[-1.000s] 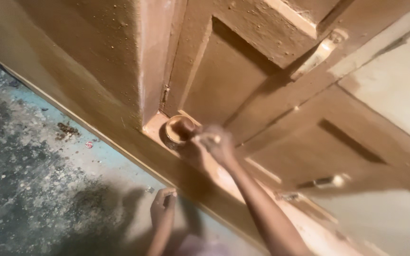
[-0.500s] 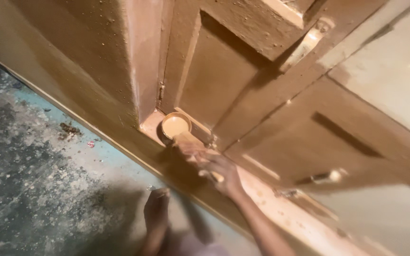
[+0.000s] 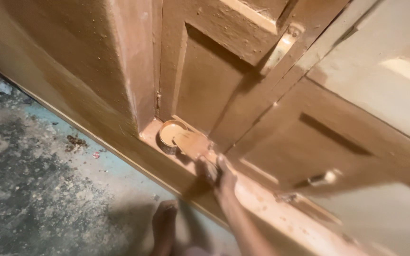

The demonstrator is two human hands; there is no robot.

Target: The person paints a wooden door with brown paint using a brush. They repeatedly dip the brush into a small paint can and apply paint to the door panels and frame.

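Observation:
My right hand (image 3: 218, 174) grips a flat paintbrush (image 3: 193, 143) coated in brown paint. Its bristles lie over the rim of a small round paint tin (image 3: 168, 136) holding light brown paint. The tin stands on the door's threshold (image 3: 262, 204), in the corner where the door frame (image 3: 134, 71) meets the brown panelled door (image 3: 214, 85). My forearm comes up from the bottom edge of the view. My left hand is out of sight.
A bare foot (image 3: 163, 226) stands on the stained grey-blue concrete floor (image 3: 34, 189) just below the threshold. A metal latch (image 3: 281, 47) and a second metal fitting (image 3: 322, 178) are fixed to the door. A pale unpainted panel (image 3: 385, 76) fills the upper right.
My right hand has drawn back from the tin toward the lower right, and the brush now reaches out to the tin's rim. The view has shifted slightly.

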